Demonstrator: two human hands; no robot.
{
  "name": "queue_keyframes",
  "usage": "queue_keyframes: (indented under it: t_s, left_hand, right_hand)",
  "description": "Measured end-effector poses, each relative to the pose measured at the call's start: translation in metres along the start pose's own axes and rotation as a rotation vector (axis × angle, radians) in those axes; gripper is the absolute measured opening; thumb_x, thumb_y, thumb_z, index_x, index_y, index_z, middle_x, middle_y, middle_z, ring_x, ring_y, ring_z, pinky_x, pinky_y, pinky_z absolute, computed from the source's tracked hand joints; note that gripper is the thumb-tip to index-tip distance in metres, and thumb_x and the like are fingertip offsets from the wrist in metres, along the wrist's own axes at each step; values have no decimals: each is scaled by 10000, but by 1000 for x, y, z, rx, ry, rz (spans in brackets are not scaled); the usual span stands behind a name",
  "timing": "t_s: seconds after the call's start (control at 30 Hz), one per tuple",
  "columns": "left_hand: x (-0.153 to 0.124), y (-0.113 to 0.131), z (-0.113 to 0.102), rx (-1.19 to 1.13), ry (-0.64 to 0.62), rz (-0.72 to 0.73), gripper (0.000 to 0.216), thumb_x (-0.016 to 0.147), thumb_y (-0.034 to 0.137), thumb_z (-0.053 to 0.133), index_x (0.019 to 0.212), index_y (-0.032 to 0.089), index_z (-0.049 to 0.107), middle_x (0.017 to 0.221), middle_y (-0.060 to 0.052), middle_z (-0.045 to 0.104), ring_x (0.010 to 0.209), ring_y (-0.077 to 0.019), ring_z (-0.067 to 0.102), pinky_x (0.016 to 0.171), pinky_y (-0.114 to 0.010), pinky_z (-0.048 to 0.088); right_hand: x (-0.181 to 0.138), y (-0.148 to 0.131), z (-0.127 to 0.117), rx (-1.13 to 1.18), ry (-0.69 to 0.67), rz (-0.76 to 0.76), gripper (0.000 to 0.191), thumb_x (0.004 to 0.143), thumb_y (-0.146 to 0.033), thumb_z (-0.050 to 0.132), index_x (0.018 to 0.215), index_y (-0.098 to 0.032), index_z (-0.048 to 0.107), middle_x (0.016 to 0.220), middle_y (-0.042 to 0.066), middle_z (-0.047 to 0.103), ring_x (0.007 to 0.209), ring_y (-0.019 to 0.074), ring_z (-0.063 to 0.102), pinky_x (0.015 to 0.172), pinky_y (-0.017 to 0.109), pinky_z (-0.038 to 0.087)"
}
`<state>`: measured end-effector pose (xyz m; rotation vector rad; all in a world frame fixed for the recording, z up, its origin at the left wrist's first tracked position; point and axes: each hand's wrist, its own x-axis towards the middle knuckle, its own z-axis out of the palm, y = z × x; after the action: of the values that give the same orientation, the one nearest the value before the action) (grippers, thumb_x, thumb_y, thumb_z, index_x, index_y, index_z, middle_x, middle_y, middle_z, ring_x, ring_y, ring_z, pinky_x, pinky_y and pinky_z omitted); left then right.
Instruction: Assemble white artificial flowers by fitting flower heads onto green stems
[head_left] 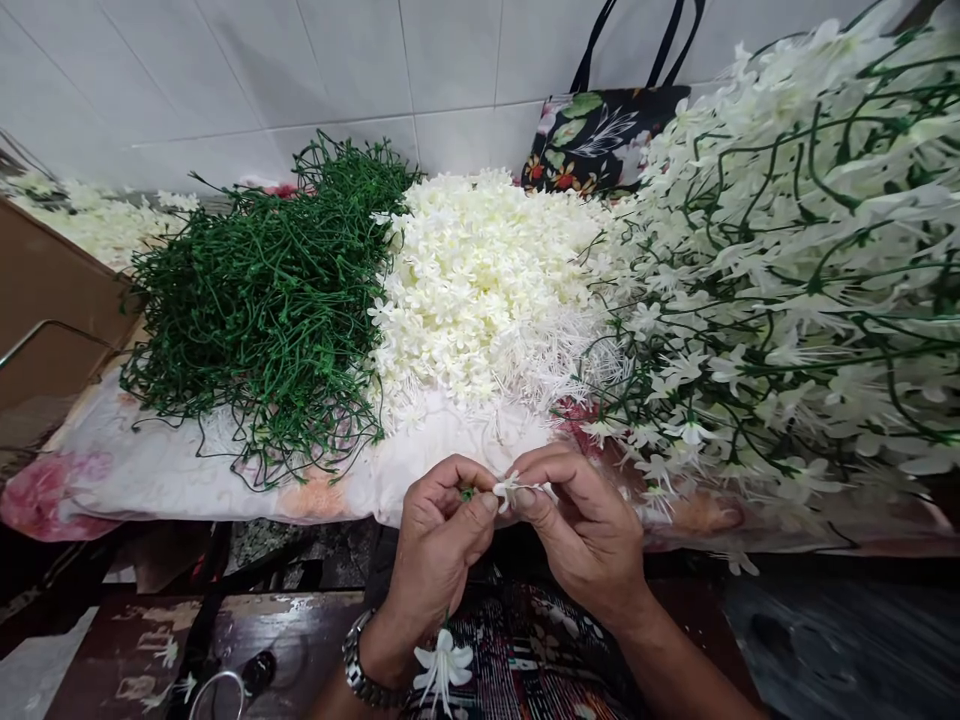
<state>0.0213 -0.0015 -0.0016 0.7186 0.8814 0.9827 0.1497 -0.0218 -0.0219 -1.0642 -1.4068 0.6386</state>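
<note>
My left hand (446,525) and my right hand (581,525) meet above the front edge of the cloth, fingertips pinched together. Between them is a small white artificial flower (506,490). My left fingers grip it at the stem side, where a bit of green shows; my right thumb and forefinger pinch thin white strands at its other side. Below my left hand hangs another white flower (443,668) on a green stem that runs up into the palm. Behind my hands lie a pile of loose white blossoms (472,290) and a heap of white stamens (559,355).
Green plastic stems (262,290) are heaped at left, beside a brown cardboard box (60,310). Assembled white flowers (795,270) pile high at right. A black floral bag (600,135) leans on the tiled wall (337,70). Flowered cloth (187,480) covers the table.
</note>
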Motion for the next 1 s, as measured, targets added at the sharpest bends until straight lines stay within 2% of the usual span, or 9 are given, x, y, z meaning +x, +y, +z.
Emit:
queue_keyframes:
  t_s: [0.13, 0.3, 0.5, 0.77, 0.87, 1.0]
  left_hand:
    - [2, 2, -2, 8, 58, -1, 228, 651, 326, 762, 730, 150, 640, 460, 79, 458, 346, -6, 249, 381, -150, 209]
    - [3, 1, 0, 27, 54, -21, 261, 603, 317, 802, 629, 132, 619, 410, 94, 378, 355, -9, 229, 368, -149, 171]
    - [0, -1, 0, -12, 71, -4, 272, 590, 309, 816, 614, 125, 618, 443, 70, 434, 364, -2, 245, 369, -143, 163]
    - [-2, -3, -1, 31, 46, 49, 270, 639, 342, 782, 639, 132, 611, 465, 70, 419, 370, -11, 245, 364, -154, 163]
    - [-3, -3, -2, 32, 37, 32, 278, 642, 351, 775, 639, 140, 594, 463, 78, 396, 368, -14, 229, 360, -160, 157]
    - [-3, -5, -5, 83, 39, 79, 208, 690, 310, 739, 662, 146, 614, 512, 58, 455, 397, -23, 262, 378, -162, 185]
  right_hand:
    - [0, -4, -2, -19, -20, 25, 88, 860, -118, 526, 836, -197, 557, 778, 14, 592, 737, 128, 577, 651, 254, 478]
    - [2, -7, 0, -65, -28, 29, 83, 856, -135, 532, 812, -195, 570, 744, 13, 599, 693, 127, 575, 600, 242, 475]
    - [2, -8, 3, -53, -39, 27, 107, 852, -101, 532, 822, -199, 563, 765, -2, 586, 722, 108, 567, 636, 223, 467]
    - [-2, -8, 7, -69, 31, -63, 146, 838, -62, 524, 860, -203, 553, 774, 16, 597, 720, 132, 575, 622, 257, 465]
    - [-1, -8, 5, -76, -3, -69, 155, 837, -56, 521, 867, -205, 552, 773, 19, 598, 719, 134, 577, 622, 261, 466]
    - [2, -9, 4, -81, -53, -50, 142, 834, -65, 536, 850, -204, 560, 763, 13, 593, 721, 126, 573, 621, 249, 462]
